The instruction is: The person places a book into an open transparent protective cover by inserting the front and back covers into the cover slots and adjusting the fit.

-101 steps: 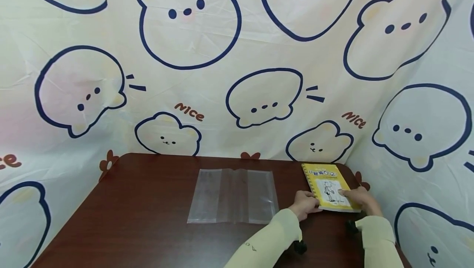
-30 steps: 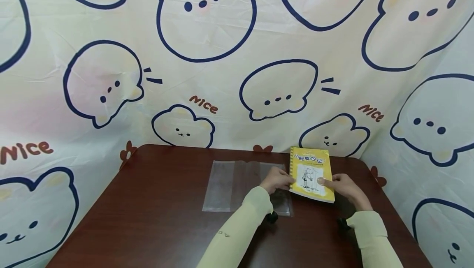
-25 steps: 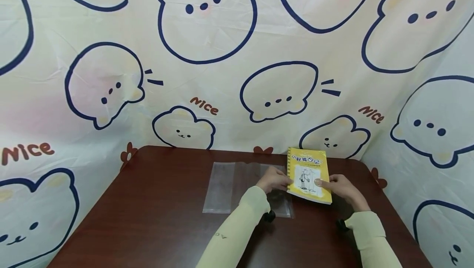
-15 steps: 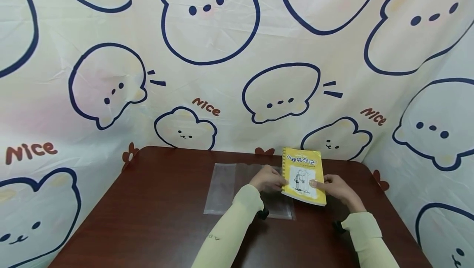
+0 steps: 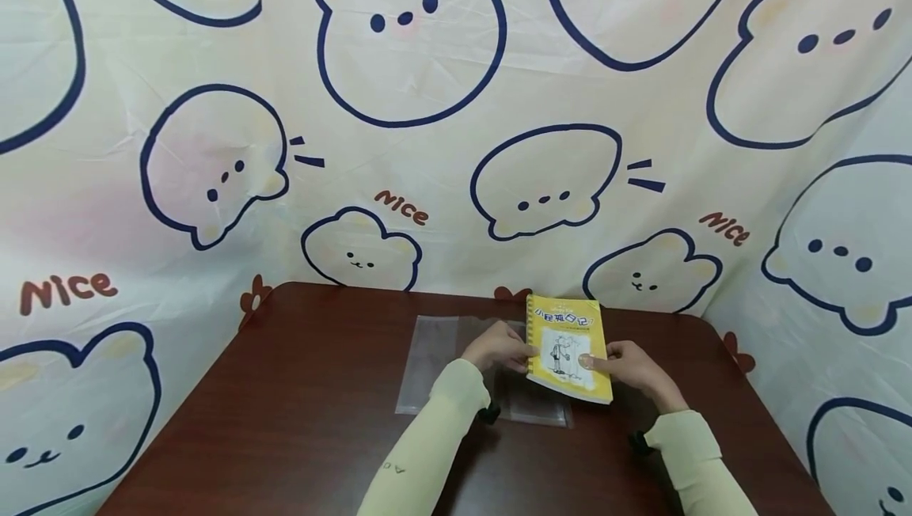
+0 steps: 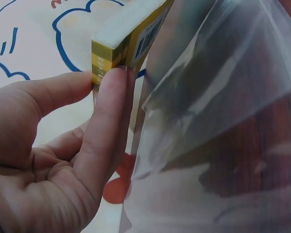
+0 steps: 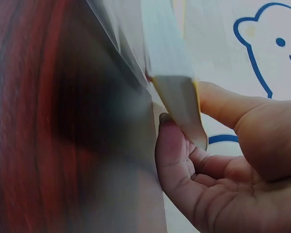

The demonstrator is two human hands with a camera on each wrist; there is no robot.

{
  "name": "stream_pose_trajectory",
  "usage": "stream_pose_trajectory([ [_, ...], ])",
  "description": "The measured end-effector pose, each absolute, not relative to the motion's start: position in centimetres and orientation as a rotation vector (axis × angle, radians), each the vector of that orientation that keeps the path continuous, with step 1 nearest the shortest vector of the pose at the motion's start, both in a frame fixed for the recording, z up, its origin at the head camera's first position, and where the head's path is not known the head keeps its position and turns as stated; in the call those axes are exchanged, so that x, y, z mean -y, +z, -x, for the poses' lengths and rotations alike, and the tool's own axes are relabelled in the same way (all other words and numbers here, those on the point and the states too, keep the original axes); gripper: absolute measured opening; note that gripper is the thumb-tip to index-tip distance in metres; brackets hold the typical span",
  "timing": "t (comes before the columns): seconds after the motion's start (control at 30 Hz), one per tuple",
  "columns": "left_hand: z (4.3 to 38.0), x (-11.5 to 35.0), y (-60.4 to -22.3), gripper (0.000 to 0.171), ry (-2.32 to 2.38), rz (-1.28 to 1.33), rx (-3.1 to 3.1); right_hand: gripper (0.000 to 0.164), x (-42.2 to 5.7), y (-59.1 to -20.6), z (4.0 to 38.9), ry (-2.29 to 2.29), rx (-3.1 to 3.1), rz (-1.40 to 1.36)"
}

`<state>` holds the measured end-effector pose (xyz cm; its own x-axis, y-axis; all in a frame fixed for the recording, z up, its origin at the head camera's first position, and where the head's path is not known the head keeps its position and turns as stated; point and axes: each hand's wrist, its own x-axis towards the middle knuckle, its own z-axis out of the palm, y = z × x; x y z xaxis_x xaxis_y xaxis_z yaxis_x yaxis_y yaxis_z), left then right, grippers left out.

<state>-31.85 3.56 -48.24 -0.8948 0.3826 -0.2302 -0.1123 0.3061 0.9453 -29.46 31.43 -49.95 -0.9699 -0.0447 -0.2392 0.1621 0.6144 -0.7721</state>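
Observation:
A yellow paperback book (image 5: 568,350) with a cartoon figure on its cover is held up between both hands, over the right part of a clear plastic book cover (image 5: 435,366). My left hand (image 5: 501,347) pinches the spine side; in the left wrist view its thumb and finger sit on either face of the book (image 6: 131,41), near a barcode. My right hand (image 5: 636,367) grips the opposite edge, thumb on the front cover and fingers behind, as the right wrist view shows around the book's page block (image 7: 177,104). The plastic cover lies spread flat, partly hidden by the left hand and book.
All of this is on a dark reddish-brown table (image 5: 285,421). A pale curtain (image 5: 399,160) printed with cartoon bears hangs right behind the table and along its sides. Dark wrist bands show at both cuffs.
The book has been lifted from the table's right side and carried left by both hands, until it overlaps the plastic cover. The head view has shifted slightly; the plastic cover stays put.

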Motion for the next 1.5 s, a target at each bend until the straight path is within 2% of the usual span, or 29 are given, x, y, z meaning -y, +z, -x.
stream_pose_trajectory([
  [0.6, 31.3, 0.3, -49.4, 0.013, 1.61, -0.234, -2.123, 0.049, -27.7, -50.6, 29.7, -1.311, -2.539, 0.001],
  [0.97, 30.4, 1.1, -48.3, 0.01, 1.548, -0.25, -2.202, 0.044, -26.1, -50.4, 29.6, -1.257, -2.586, -0.009],
  [1.5, 29.6, 1.9, -49.2, 0.007, 1.546, -0.225, -2.232, 0.04, -24.6, -50.7, 28.7, -1.197, -2.656, -0.01],
])
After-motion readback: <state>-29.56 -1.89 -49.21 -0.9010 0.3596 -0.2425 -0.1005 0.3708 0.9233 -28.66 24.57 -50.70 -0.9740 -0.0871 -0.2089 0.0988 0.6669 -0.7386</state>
